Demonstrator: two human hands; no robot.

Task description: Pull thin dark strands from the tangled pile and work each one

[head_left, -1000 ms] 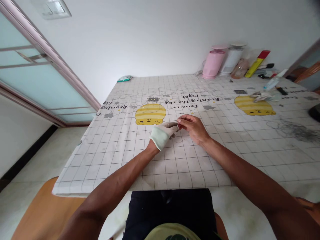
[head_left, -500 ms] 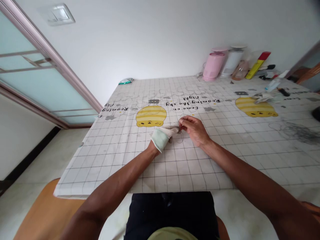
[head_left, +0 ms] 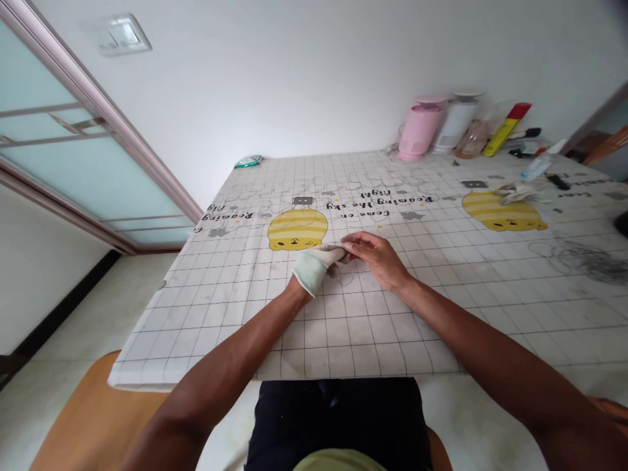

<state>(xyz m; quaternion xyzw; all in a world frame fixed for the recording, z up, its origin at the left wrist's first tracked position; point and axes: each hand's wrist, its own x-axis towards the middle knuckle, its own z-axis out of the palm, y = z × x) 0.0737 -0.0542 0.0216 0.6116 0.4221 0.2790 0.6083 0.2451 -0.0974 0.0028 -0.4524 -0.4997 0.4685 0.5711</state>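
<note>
Our right hand (head_left: 345, 248) had shifted slightly leftward over the last half second, and its fingertips now met those of our gloved left hand (head_left: 326, 256); we judged the fine two-handed work to be still under way. Thumb and forefinger of the right were pinched narrow, and the gloved fingers were drawn together, but we could not tell what lay between them. A thin strand (head_left: 352, 278) curved faintly over the tablecloth (head_left: 235, 307), just below both hands

The cloth-covered table (head_left: 220, 333) bears a dark tangle (head_left: 596, 263), pink cylinder (head_left: 418, 134) and yellow container (head_left: 501, 135).
</note>
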